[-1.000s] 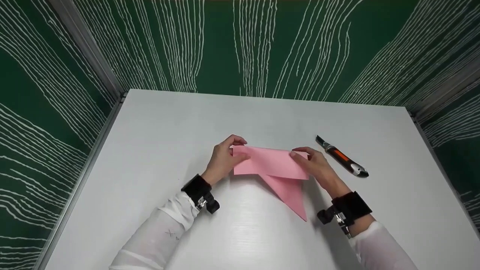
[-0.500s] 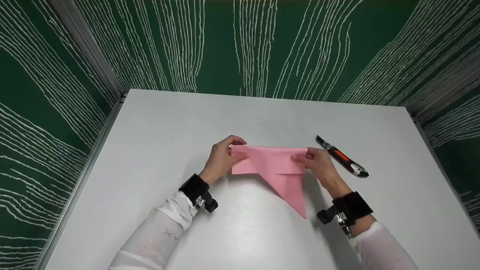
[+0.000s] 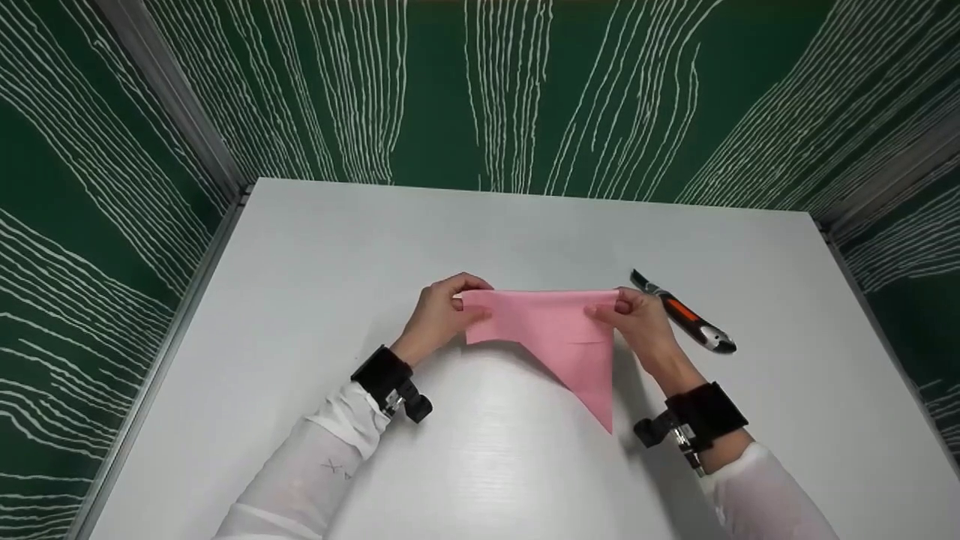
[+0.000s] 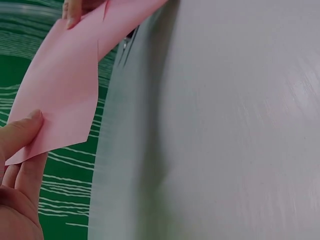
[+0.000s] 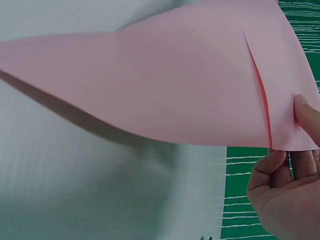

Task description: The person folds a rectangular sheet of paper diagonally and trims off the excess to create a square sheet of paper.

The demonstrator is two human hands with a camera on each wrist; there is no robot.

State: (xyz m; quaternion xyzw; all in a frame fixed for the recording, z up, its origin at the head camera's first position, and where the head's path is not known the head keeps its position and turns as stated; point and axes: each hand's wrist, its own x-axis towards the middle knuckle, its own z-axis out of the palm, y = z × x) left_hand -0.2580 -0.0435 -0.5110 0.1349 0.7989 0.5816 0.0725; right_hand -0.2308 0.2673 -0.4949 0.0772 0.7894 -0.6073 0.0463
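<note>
Pink folded paper sheet (image 3: 555, 322) spans between left hand (image 3: 441, 313) and right hand (image 3: 646, 327), thumb and fingers of each pinching it, long edge running hand to hand, pointed tail (image 3: 598, 397) nearer the right.

In the head view, we are seeing soft light shining on the white table (image 3: 480, 480), and a pale shine is glowing below the pink paper (image 3: 555, 322). Grey shadows are lying left and right of the paper. Past it, the green walls (image 3: 435, 90) are looking much darker. In the left wrist view, a blurry dark streak is running beside the paper; in the right one, a fuzzy shadow is spreading below.
</note>
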